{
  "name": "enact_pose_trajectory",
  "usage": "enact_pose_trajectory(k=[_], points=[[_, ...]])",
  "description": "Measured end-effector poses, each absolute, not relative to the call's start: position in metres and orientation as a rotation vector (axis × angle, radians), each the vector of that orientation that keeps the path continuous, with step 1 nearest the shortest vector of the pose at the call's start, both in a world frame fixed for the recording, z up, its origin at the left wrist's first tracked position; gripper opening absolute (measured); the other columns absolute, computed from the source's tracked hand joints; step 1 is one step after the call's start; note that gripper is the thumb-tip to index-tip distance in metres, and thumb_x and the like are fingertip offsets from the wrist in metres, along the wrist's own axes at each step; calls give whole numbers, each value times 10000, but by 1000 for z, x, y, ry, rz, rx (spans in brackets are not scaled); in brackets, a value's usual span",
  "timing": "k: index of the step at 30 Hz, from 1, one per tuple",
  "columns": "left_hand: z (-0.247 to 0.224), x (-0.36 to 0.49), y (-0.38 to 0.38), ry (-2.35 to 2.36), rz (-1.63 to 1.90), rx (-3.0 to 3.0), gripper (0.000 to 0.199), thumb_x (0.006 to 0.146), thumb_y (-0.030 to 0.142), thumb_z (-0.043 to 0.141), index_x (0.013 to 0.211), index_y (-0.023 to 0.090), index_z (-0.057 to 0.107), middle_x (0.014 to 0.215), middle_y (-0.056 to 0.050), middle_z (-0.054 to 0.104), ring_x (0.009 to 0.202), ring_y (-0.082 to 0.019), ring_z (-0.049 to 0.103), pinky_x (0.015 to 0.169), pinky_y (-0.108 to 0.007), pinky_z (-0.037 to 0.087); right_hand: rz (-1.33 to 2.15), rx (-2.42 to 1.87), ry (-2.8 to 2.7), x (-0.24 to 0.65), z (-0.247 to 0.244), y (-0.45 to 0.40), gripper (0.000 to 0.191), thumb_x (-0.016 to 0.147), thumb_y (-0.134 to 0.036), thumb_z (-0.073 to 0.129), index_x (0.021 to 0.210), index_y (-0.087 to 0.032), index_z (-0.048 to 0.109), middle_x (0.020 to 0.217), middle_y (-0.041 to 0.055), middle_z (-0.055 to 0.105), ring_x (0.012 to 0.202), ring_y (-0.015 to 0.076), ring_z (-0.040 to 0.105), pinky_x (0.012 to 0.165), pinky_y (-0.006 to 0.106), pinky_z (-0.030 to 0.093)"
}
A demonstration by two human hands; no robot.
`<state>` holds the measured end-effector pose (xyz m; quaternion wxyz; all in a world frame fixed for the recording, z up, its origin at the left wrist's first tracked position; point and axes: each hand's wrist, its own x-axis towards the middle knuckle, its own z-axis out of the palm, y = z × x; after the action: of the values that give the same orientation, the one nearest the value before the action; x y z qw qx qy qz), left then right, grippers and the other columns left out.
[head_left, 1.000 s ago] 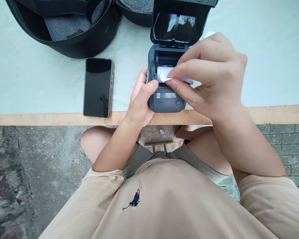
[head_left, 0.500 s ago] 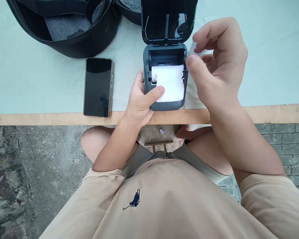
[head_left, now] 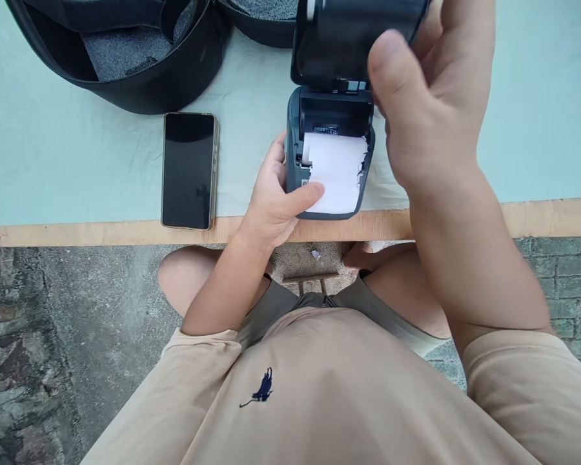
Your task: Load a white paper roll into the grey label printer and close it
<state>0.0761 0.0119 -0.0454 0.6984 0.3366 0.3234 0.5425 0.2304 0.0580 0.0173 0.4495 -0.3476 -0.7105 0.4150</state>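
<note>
A small dark label printer stands near the table's front edge with its lid raised. Inside it lies a roll of white paper, its loose end drawn toward me over the front and ragged along the right side. My left hand grips the printer's left side, thumb pressing the paper down. My right hand is closed on the right edge of the black lid, thumb on the near face; its other fingers are mostly hidden behind the lid.
Left of the printer a smartphone lies face up. Behind it sits an unzipped black case with grey lining, its other half reaching behind the lid. A pale cloth covers the table, whose wooden edge runs in front of me.
My right hand has moved up and away from beside the printer and taken hold of the lid, which is tilted further forward. The printer has shifted slightly to the right.
</note>
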Motion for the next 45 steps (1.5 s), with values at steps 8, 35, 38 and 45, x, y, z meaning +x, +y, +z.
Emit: enact_pose_trajectory(k=[8,35,38,45], points=[[-47,77,13,691,1236,724,600,544,273,813,1057,242,503,904,9,642,921,-194,683,739,-283,559,510,-881,-2050,238,15,50,268,854,-348,510,1097,-240,550,1135,27,554,1177,142,495,1054,341,472],[-49,74,9,685,1199,910,620,625,531,710,1145,319,448,1042,-24,628,1241,-304,523,870,-408,526,1342,-955,-1806,244,5,43,574,739,-401,666,1222,-293,375,1173,23,482,997,103,552,647,180,508],[-44,74,8,612,1201,821,463,707,589,610,1076,316,548,1005,-19,659,1255,-299,506,948,-452,505,1265,-966,-1837,242,9,37,586,737,-356,664,1235,-252,375,1196,43,467,972,99,542,603,171,488],[-25,87,0,734,1163,898,402,812,494,465,1165,312,529,1104,23,631,1277,-315,502,854,-396,587,1210,-999,-1670,236,13,31,530,669,-304,699,1161,-247,509,1186,-110,553,1186,113,513,923,175,454]])
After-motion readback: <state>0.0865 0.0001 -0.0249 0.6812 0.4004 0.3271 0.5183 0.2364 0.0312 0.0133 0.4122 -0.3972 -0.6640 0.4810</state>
